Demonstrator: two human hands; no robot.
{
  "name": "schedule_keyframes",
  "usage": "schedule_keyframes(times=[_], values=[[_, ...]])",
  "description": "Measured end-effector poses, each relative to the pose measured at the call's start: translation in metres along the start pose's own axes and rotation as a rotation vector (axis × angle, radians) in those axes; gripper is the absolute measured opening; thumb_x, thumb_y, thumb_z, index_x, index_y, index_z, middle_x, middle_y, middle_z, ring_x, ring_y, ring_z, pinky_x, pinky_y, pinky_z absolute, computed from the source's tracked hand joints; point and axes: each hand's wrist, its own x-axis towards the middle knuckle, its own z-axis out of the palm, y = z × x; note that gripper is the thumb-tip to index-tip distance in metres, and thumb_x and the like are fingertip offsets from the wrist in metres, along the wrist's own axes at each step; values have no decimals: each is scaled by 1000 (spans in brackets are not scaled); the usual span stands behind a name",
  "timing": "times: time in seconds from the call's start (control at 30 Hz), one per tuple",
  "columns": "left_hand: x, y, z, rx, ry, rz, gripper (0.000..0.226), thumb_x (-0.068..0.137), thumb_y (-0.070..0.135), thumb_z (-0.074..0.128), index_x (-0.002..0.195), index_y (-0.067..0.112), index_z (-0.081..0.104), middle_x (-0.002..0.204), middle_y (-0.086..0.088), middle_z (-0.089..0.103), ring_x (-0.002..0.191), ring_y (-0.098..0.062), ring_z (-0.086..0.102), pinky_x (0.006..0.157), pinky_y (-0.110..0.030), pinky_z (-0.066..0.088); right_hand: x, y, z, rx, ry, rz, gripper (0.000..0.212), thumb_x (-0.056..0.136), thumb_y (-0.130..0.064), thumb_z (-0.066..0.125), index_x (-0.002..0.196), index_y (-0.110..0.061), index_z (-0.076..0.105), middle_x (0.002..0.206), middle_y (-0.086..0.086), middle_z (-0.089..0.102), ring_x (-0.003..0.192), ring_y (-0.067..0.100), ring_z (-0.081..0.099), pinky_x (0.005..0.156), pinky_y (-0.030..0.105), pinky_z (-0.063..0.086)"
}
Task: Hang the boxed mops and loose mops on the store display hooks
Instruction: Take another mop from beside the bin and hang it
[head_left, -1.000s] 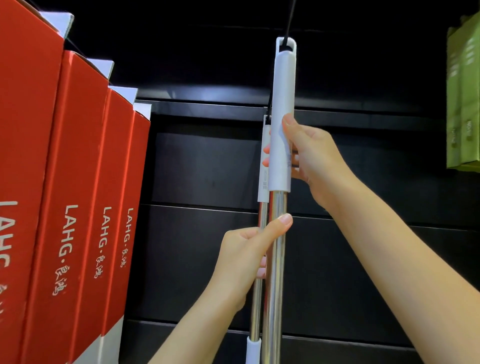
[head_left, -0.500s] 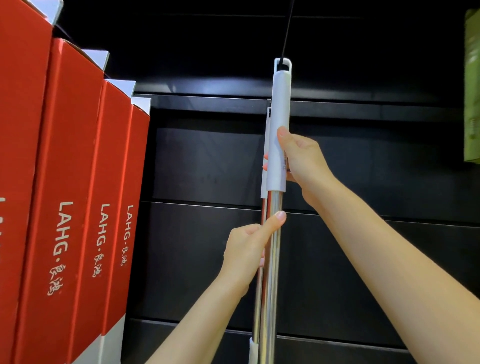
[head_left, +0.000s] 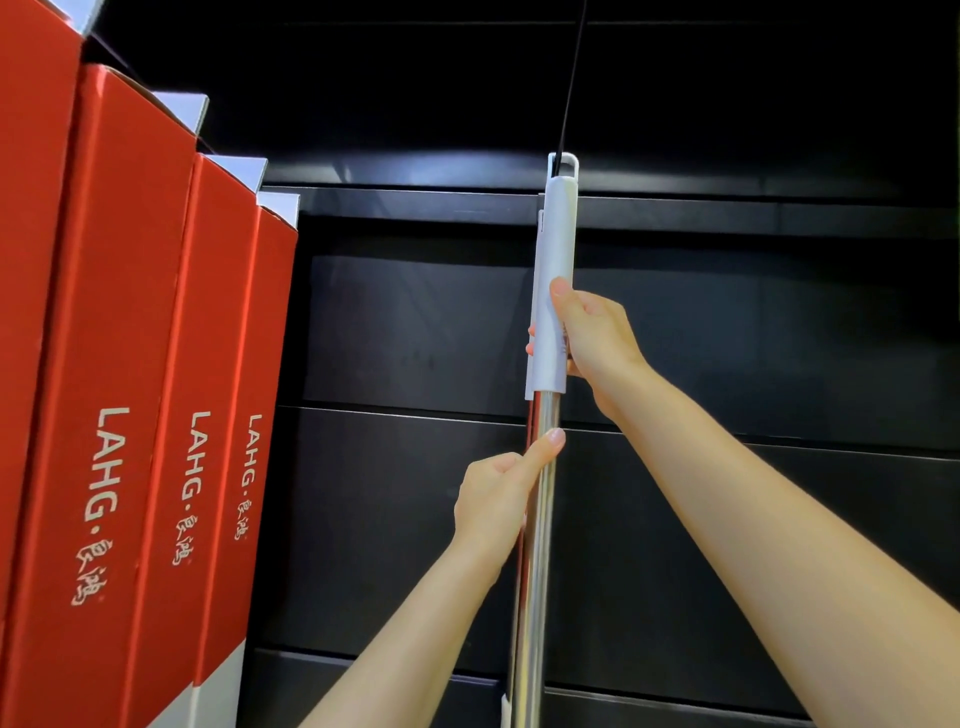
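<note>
While the white loop at the top of the loose mop (head_left: 556, 291) sits threaded on the thin black display hook (head_left: 569, 93), both hands are on the handle and nothing is settled yet. The right hand (head_left: 592, 338) wraps its grip round the white plastic sleeve, thumb up the front; the left hand (head_left: 498, 499) holds the bare steel pole lower down, fingers curled behind, thumb laid along the metal. The mop hangs upright before the black back panel (head_left: 727, 338), near the top of it, with a second mop handle (head_left: 535, 291) tucked just behind and touching or nearly so.

Now the risks, as I judge them. That loop is small and the hook slender: let go before it is seated well along the hook and the mop may slide off and drop. The polished steel is smooth and looks slippery, so the lower grip could skid. The two handles sit so close that a swing would knock them together and might unseat the rear one.

Textures: matte white plastic, rounded; mirror-bright tube reflecting red from the red boxes (head_left: 130, 415) hanging at the left edge of the display, flat card with white lettering.
</note>
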Motion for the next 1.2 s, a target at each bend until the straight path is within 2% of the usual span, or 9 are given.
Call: schedule_keyframes(times=[0.1,0.23,0.37,0.5,0.63,0.7,0.83,0.97,1.2], values=[[9,-5,3,12,15,-17,63,71,69,59,95,11,67,91,-10,64,84,-21,60,92,-43,51,7,7,1,-40,4,-1,25,98,-39,45,82,-23,54,81,2,65,63,13,65,50,16,54],[19,-13,5,3,34,-33,68,73,67,60,98,5,69,90,-10,62,81,-18,57,89,-39,52,14,16,4,-54,21,6,25,98,-38,45,78,-25,52,80,1,63,65,13,64,51,17,54],[29,-20,8,-14,43,-28,60,72,68,60,89,10,66,82,-6,57,76,-17,53,78,-33,49,20,23,4,-86,14,14,25,98,-39,45,78,-25,51,88,5,64,67,13,65,55,19,55],[36,-25,12,-20,51,-21,56,71,69,62,65,15,50,64,-2,46,64,-16,45,67,-29,42,27,32,4,-86,24,13,24,98,-37,46,79,-23,51,89,3,63,72,14,65,69,28,57],[42,-28,14,10,54,-16,57,71,70,61,63,15,48,60,1,45,60,-13,45,65,-27,42,35,43,4,-132,115,-42,23,95,-35,52,89,-14,56,87,-4,56,86,17,59,86,39,54],[46,-29,15,30,58,-7,57,71,70,60,64,15,48,59,2,45,60,-13,45,65,-27,42,38,47,3,-123,131,-48,27,94,-35,54,92,-8,59,85,-4,55,80,13,57,84,38,54],[53,-35,16,21,46,-11,56,71,70,61,66,15,50,62,0,46,63,-16,46,67,-28,43,44,57,5,-113,165,-39,22,92,-36,56,98,-15,53,87,-8,52,76,12,56,79,34,54],[56,-37,17,-7,39,-19,55,70,69,62,65,16,49,63,-2,45,63,-17,44,67,-28,43,47,65,9,-107,174,-45,29,93,-38,53,108,-14,51,93,-6,52,76,9,53,66,21,48],[53,-41,14,-77,18,11,53,71,66,64,65,16,50,64,-2,46,64,-16,46,67,-26,45,48,66,11,-107,153,-49,26,93,-38,51,97,-13,55,83,-7,52,70,8,51,60,20,43]])
